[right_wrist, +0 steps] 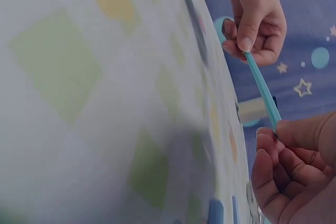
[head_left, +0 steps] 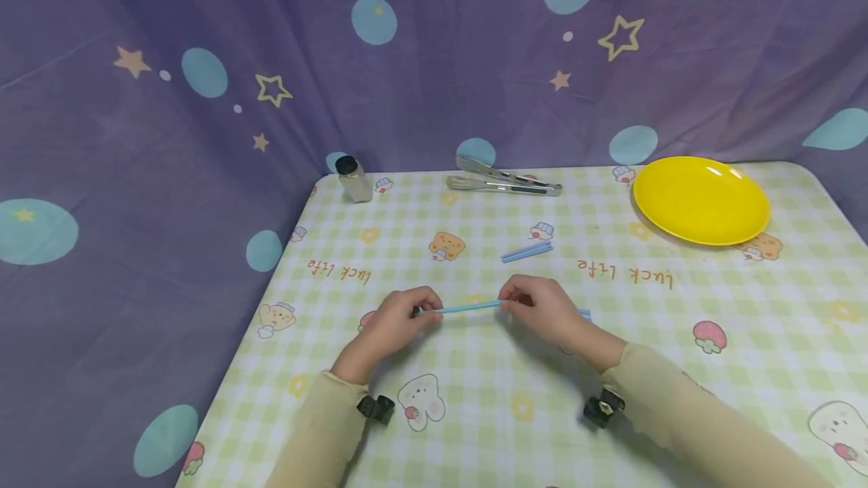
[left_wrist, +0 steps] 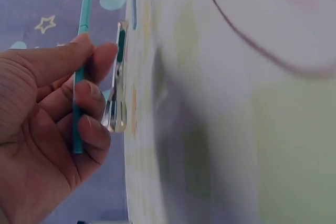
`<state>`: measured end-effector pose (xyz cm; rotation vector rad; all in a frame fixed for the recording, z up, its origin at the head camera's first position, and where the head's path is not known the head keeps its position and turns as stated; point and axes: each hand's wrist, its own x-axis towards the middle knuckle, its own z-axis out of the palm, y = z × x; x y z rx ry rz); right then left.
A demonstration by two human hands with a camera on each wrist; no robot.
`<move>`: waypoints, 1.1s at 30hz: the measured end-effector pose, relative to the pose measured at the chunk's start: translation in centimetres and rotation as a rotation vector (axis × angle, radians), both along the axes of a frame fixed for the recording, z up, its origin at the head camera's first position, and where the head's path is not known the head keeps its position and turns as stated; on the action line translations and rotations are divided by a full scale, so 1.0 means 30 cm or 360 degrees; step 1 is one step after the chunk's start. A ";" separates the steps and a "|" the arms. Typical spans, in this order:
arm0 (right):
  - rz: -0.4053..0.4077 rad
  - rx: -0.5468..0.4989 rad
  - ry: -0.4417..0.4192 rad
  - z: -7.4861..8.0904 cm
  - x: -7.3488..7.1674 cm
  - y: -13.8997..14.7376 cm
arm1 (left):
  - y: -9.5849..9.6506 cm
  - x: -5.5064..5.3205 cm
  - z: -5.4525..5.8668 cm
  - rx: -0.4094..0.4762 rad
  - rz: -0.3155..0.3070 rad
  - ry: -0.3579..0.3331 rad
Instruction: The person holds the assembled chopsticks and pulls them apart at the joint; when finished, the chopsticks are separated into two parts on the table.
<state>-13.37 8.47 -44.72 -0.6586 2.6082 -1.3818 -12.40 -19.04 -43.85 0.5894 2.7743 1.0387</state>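
A thin, straight light-blue plastic stick (head_left: pixel 471 307) is held above the table between both hands. My left hand (head_left: pixel 400 318) grips its left end; in the left wrist view the thumb and curled fingers close around the stick (left_wrist: pixel 85 9), whose lower tip shows below the fingers. A faint joint line crosses it just above the thumb. At the other end, my right hand (head_left: pixel 545 311) pinches the stick between thumb and fingertips, which cover that tip in the right wrist view. Just beyond the right hand lies a pair of blue sticks (head_left: pixel 527 252). Another blue piece (head_left: pixel 585 315) is partly hidden behind that hand.
At the back edge lie metal tongs (head_left: pixel 505 183). A clear jar with a black lid (head_left: pixel 356 181) stands at the back left, and a yellow plate (head_left: pixel 701 202) at the back right. A checked cloth (head_left: pixel 475 443) covers the table; a purple curtain (head_left: pixel 434 81) hangs behind.
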 end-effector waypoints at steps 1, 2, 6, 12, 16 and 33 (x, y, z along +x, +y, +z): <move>-0.0009 0.0002 0.0000 0.003 0.001 0.013 | 0.010 -0.003 0.000 0.0036 -0.0031 0.0010; -0.0018 0.0003 0.0002 0.005 0.001 0.024 | 0.020 -0.005 0.000 0.0054 -0.0039 0.0008; -0.0049 0.0022 0.0036 0.006 0.002 0.059 | 0.062 -0.014 -0.004 0.0102 -0.0059 0.0022; -0.0077 0.0062 0.0113 0.000 0.005 0.088 | 0.129 -0.019 -0.013 0.0118 -0.0085 0.0078; -0.0021 0.0061 0.0157 -0.001 0.011 0.099 | 0.176 -0.021 -0.013 0.0126 -0.0129 0.0098; 0.0116 0.0125 0.0318 0.020 0.028 0.153 | 0.308 -0.029 -0.002 0.0145 -0.0317 0.0219</move>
